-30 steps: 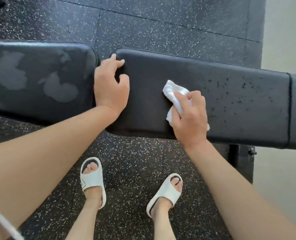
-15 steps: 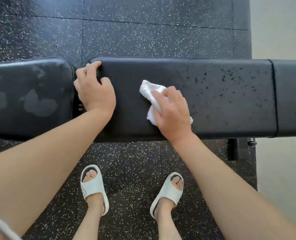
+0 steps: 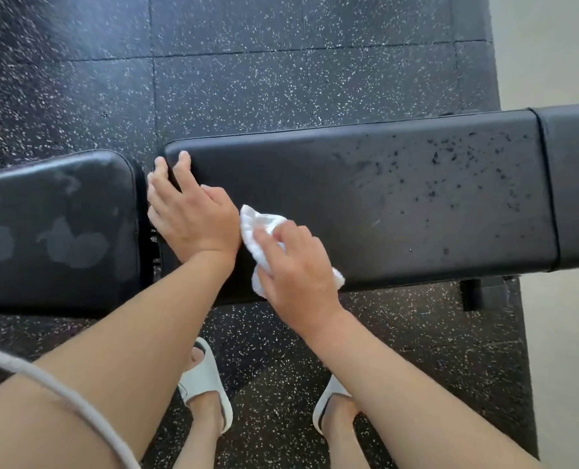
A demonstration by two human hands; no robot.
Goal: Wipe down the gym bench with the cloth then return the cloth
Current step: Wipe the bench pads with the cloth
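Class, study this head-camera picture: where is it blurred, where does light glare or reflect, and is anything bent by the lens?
Head view: the speckled floor at upper left is smeared by motion blur; pale patches of sheen lie on the left pad; the wall at right is washed out; the long pad looks tilted and slightly bowed, a wide-angle effect; the right hand and cloth are fairly sharp.

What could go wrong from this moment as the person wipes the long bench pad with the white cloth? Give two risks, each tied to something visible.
1. The dark specks lie on the pad's far right, away from the cloth; wiping near the left end may miss them.
2. The left hand rests at the pad's end, fingers by the gap between the pads, right beside the cloth; the right hand could bump it.
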